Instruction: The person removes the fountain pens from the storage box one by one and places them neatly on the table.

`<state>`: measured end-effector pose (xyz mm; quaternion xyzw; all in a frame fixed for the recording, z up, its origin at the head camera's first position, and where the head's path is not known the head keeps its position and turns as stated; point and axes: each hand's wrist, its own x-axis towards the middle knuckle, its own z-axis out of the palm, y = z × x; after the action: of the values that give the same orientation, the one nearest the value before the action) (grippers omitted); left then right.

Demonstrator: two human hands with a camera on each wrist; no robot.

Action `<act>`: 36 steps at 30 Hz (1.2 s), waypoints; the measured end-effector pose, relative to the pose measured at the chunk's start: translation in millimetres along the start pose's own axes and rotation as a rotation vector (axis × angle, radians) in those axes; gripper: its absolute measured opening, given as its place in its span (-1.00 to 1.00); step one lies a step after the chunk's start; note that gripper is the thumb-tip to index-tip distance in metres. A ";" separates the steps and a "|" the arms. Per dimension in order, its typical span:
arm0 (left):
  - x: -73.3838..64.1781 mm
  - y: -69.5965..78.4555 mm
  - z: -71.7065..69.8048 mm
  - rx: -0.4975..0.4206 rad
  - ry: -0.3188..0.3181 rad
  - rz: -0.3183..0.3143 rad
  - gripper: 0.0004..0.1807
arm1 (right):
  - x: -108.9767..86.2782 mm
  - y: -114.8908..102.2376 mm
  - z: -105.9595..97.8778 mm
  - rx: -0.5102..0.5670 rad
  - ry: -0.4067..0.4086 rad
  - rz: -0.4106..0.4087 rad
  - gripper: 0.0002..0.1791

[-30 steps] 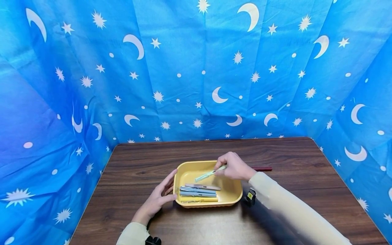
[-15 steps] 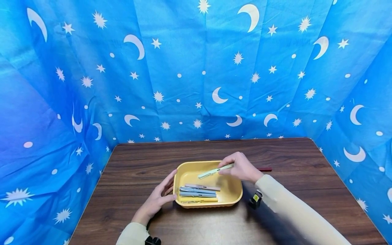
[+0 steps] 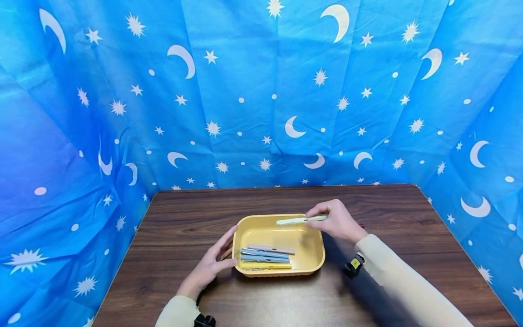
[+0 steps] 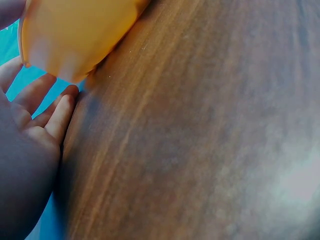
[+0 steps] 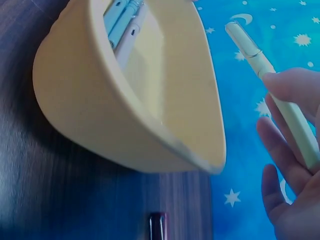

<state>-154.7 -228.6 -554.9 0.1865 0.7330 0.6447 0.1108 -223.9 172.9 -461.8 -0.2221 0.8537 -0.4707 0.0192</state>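
Starry blue cloth [image 3: 245, 77] backs the desk [image 3: 192, 218], where the left hand [image 3: 211, 265] spreads its fingers against a yellow tray [image 3: 307, 256], apparently steadying it. Near the tray's far right corner, the right hand [image 3: 341, 223] pinches a raised pale-green pen [image 3: 292, 221] between thumb and fingers, probably for fine control.

1. Head: from above, forward and down over the table [image 3: 408, 236], yellow tray [image 3: 312, 250] and blue backdrop [image 3: 245, 113].
2. Left wrist: close, tilted across the table toward the tray's outer wall.
3. Right wrist: close, facing the tray's end; shares its pens [image 3: 267, 259] with head.
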 end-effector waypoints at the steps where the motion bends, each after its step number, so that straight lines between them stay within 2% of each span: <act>1: 0.2 -0.3 -0.2 0.003 -0.002 0.009 -0.07 | -1.0 1.9 -2.3 0.005 0.009 -0.003 -0.88; 4: 0.4 -0.7 -0.6 0.005 -0.008 0.025 -0.07 | -4.2 6.8 -9.5 0.029 0.035 0.008 -0.88; 8: 0.4 0.2 -0.8 0.004 -0.002 0.016 -0.07 | -9.7 11.9 -19.1 0.049 0.077 0.024 -0.85; 15: 0.3 1.0 0.0 0.012 0.002 -0.002 -0.06 | -24.1 26.9 -33.8 -0.015 0.161 0.057 -0.79; 21: -0.6 0.9 0.3 0.027 0.011 -0.010 -0.07 | -37.6 41.7 -44.8 -0.066 0.222 0.052 -0.81; 25: -1.1 2.1 0.7 0.034 0.016 -0.011 -0.06 | -47.0 52.9 -50.9 -0.101 0.239 0.044 -0.82; 36: 0.0 2.1 0.0 0.018 0.002 -0.023 -0.08 | -67.7 75.3 -57.5 -0.102 0.254 0.096 -0.87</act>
<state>-154.4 -228.4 -552.8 0.1784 0.7410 0.6369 0.1158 -204.0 280.0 -502.9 -0.1202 0.8816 -0.4497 -0.0776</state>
